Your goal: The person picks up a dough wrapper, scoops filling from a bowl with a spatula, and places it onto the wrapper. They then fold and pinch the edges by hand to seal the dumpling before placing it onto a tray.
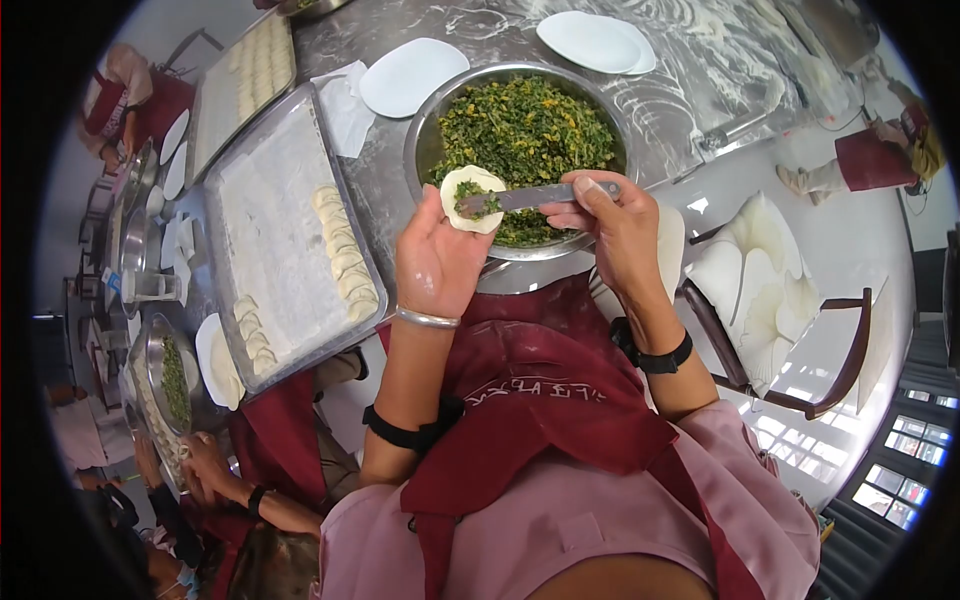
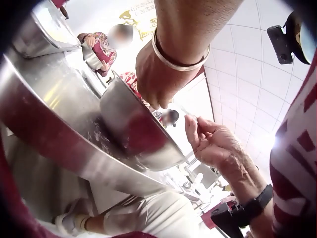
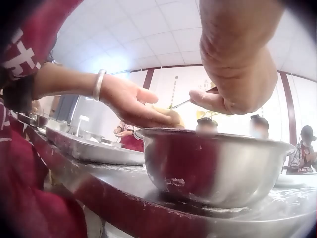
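On the fingers of my left hand [image 1: 437,258], palm up, lies a round dough wrapper [image 1: 458,184] with some green filling [image 1: 480,203] on it. My right hand [image 1: 622,228] grips a flat metal spatula [image 1: 540,197], its blade reaching over the wrapper and touching the filling. Both hands are above the near rim of a large steel bowl [image 1: 412,150] of chopped green and yellow filling. In the right wrist view the left hand [image 3: 131,103] is beside the bowl [image 3: 213,168], and the right hand [image 3: 237,79] is above it.
Left of the bowl is a tray [image 1: 270,190] with rows of folded dumplings [image 1: 342,255]; a second tray [image 1: 205,130] lies behind. White plates [image 1: 413,77] stand beyond the bowl. A cushioned chair [image 1: 750,290] is at the right. Other people work at the far left and lower left.
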Action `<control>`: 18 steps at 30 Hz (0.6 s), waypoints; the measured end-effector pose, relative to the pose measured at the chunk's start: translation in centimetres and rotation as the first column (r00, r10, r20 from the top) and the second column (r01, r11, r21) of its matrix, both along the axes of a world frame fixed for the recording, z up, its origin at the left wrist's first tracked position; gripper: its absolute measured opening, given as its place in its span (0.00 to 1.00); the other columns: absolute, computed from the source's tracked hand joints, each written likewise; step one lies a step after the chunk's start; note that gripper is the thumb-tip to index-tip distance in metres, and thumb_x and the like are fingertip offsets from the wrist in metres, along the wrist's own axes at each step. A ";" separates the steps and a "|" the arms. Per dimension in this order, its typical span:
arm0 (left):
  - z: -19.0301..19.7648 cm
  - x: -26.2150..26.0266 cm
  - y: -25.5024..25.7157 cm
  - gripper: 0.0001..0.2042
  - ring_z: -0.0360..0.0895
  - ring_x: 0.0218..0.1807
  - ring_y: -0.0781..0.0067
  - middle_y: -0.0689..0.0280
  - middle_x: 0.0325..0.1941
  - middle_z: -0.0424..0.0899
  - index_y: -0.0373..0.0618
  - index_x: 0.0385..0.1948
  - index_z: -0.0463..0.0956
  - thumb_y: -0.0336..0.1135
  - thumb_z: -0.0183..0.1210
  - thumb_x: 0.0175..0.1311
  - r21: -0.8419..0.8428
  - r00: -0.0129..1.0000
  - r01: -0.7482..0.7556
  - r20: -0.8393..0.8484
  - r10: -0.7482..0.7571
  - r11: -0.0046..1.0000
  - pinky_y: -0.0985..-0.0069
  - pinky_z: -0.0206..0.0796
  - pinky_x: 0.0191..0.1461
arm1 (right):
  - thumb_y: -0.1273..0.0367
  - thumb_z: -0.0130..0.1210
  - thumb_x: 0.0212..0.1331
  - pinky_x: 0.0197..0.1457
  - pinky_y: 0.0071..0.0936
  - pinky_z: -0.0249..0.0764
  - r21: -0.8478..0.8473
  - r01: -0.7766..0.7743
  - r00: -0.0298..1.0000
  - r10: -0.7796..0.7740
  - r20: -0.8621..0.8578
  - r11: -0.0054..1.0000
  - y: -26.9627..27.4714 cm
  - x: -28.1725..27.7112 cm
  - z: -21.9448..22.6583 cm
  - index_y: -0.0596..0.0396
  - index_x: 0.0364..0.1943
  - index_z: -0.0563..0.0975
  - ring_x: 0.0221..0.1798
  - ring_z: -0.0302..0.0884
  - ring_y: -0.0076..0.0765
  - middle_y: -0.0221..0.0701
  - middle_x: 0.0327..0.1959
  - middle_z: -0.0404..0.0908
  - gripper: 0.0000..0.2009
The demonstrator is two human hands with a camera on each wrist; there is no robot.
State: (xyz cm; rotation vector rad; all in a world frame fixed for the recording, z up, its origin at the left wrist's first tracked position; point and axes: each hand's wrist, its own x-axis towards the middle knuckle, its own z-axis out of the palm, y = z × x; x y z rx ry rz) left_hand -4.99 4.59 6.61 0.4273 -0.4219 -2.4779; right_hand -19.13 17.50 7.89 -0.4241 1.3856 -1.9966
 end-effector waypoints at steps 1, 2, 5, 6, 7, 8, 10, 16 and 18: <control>0.0 0.1 0.1 0.19 0.69 0.63 0.59 0.56 0.59 0.73 0.36 0.57 0.65 0.43 0.42 0.77 -0.004 1.000 0.005 0.000 -0.005 1.000 0.60 0.60 0.70 | 0.75 0.51 0.66 0.38 0.27 0.85 0.016 0.008 1.000 -0.008 0.006 1.000 -0.1 -0.1 0.0 0.73 0.43 0.76 0.35 0.86 0.43 0.46 0.40 0.81 0.10; 0.2 0.2 0.2 0.19 0.69 0.63 0.59 0.56 0.60 0.73 0.36 0.57 0.65 0.43 0.42 0.77 -0.010 1.000 0.008 0.009 -0.007 1.000 0.60 0.60 0.70 | 0.75 0.51 0.66 0.38 0.26 0.85 0.020 0.008 1.000 -0.008 0.027 1.000 -0.2 -0.2 -0.1 0.73 0.43 0.75 0.35 0.86 0.44 0.45 0.39 0.81 0.10; 0.4 0.4 0.4 0.20 0.69 0.64 0.59 0.55 0.60 0.72 0.35 0.58 0.65 0.43 0.41 0.77 -0.019 1.000 0.009 0.030 -0.009 1.000 0.61 0.59 0.70 | 0.75 0.51 0.65 0.36 0.26 0.85 0.028 -0.005 0.997 0.003 0.074 1.000 -0.2 -0.4 -0.4 0.73 0.42 0.75 0.34 0.86 0.43 0.45 0.38 0.82 0.10; 0.3 0.5 0.4 0.20 0.69 0.64 0.59 0.55 0.61 0.72 0.35 0.58 0.65 0.43 0.42 0.77 -0.018 1.000 0.008 0.030 -0.008 1.000 0.61 0.59 0.70 | 0.75 0.51 0.65 0.36 0.26 0.85 0.027 -0.015 0.997 0.013 0.081 1.000 -0.1 -0.4 -0.4 0.73 0.42 0.75 0.34 0.86 0.43 0.45 0.38 0.82 0.10; 0.2 0.5 0.4 0.20 0.68 0.64 0.60 0.55 0.61 0.72 0.35 0.59 0.64 0.43 0.42 0.77 -0.016 1.000 0.008 0.030 -0.008 1.000 0.61 0.59 0.71 | 0.75 0.51 0.64 0.36 0.26 0.85 0.027 -0.024 0.996 0.021 0.088 0.999 0.0 -0.4 -0.4 0.73 0.42 0.75 0.34 0.86 0.43 0.45 0.38 0.82 0.10; 0.1 0.5 0.4 0.20 0.68 0.64 0.59 0.55 0.61 0.72 0.35 0.59 0.64 0.43 0.42 0.77 -0.012 1.000 0.010 0.026 -0.010 1.000 0.61 0.58 0.71 | 0.74 0.51 0.65 0.36 0.26 0.85 0.018 -0.031 0.996 0.029 0.086 0.999 0.2 -0.5 -0.3 0.73 0.42 0.75 0.34 0.86 0.43 0.45 0.37 0.82 0.10; -0.2 0.6 0.5 0.20 0.68 0.64 0.59 0.55 0.61 0.72 0.35 0.59 0.64 0.43 0.42 0.76 -0.003 1.000 0.015 0.020 -0.015 1.000 0.61 0.58 0.71 | 0.72 0.51 0.66 0.37 0.25 0.85 0.003 -0.043 0.995 0.043 0.086 0.999 0.5 -0.6 -0.1 0.72 0.43 0.75 0.34 0.86 0.41 0.43 0.35 0.82 0.11; -0.7 0.7 0.9 0.21 0.67 0.65 0.59 0.54 0.63 0.71 0.34 0.60 0.64 0.43 0.43 0.76 0.004 0.998 0.055 -0.005 -0.055 0.998 0.60 0.57 0.72 | 0.74 0.53 0.64 0.36 0.26 0.85 0.012 0.040 0.992 -0.042 0.122 0.999 0.5 -0.1 -0.5 0.72 0.42 0.75 0.33 0.86 0.42 0.44 0.36 0.81 0.10; -0.8 0.8 0.8 0.21 0.67 0.66 0.58 0.54 0.63 0.71 0.34 0.60 0.64 0.43 0.44 0.76 0.017 0.999 0.046 0.004 -0.046 0.999 0.59 0.56 0.72 | 0.74 0.54 0.63 0.37 0.25 0.84 0.027 0.039 0.992 -0.042 0.115 0.999 1.1 -0.4 -0.2 0.71 0.42 0.75 0.33 0.86 0.39 0.44 0.38 0.82 0.10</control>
